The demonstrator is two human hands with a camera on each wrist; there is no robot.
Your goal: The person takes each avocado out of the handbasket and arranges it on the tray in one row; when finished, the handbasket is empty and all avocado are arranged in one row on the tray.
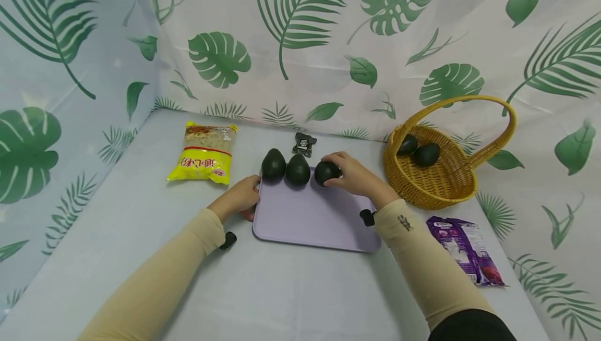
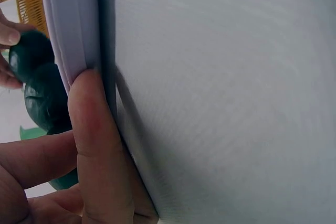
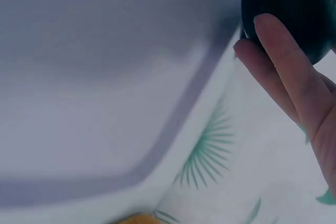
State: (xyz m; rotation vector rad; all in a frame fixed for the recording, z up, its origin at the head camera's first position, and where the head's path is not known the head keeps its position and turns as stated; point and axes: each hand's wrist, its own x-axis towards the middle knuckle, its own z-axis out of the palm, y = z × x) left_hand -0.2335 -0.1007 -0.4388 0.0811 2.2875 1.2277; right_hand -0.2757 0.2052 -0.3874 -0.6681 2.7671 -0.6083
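A lilac tray lies on the table. Two dark green avocados, a left one and a middle one, stand side by side along its far edge. My right hand grips a third avocado over that edge, just right of the middle one; this avocado shows between the fingers in the right wrist view. At the tray's left side, my left hand holds the rim, with a fingertip against the tray wall in the left wrist view.
On the right stands a wicker basket with a tall handle and two avocados inside. Purple packets lie in front of it. A yellow pasta bag lies back left, and a small black packet sits behind the tray.
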